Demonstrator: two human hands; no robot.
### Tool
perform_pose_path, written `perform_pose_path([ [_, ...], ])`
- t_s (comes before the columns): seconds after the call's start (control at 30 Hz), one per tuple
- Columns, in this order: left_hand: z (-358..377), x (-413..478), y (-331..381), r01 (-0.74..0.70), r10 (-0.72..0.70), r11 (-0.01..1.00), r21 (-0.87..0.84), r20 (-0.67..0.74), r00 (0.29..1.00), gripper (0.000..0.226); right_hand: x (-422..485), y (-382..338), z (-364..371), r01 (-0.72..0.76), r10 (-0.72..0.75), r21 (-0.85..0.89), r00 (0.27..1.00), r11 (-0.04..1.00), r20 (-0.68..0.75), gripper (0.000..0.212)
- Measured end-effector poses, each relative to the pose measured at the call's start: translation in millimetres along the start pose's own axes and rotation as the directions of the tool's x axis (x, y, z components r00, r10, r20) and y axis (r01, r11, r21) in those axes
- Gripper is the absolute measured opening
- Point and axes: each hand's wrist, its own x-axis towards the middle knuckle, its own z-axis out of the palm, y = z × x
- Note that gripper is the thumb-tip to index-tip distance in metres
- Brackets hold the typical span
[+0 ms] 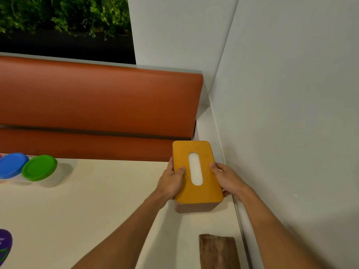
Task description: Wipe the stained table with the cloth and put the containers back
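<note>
As left hand and right hand grip box, sides hidden

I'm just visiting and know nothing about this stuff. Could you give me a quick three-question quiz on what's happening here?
1. True or false: the left hand and right hand both grip the tissue box.
2. The container nearest the box has a lid coloured: A green, B white, C black.
3. Fill in: the box is held close to the ____ on the person's right.

Key: 1 true; 2 A; 3 wall.
</note>
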Motion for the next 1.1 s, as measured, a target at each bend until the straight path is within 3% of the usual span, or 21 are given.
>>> perform_pose_path([
  [0.27,-20,-2,-18,0.039,-0.043,0.991,0.128,0.023,0.999,0.056,-20,10,37,0.001,0.001,0.088,1.000,0.996,-0.029,0.051],
  [0.5,-18,-6,-36,0.007,-0.013,0.986,0.166,0.032,0.999,0.063,-30,17,50,0.045,-0.041,0.041,0.996,0.998,-0.081,0.051],
  [0.7,-17,-2,-49,-0.023,0.016,0.988,0.151,0.048,0.999,0.084,-31,19,49,0.042,-0.040,0.027,0.997,0.999,-0.068,0.052],
  [0.93,-19,-19,-38,0.076,-0.083,0.989,0.123,0.052,0.995,0.070,-42,21,50,-0.011,0.012,0.070,1.000,0.998,-0.007,0.051],
  [1.1,-41,-41,-47,0.022,-0.046,0.972,0.235,0.101,0.994,0.058,-56,25,53,0.034,-0.024,0.058,0.985,0.998,-0.169,0.039],
])
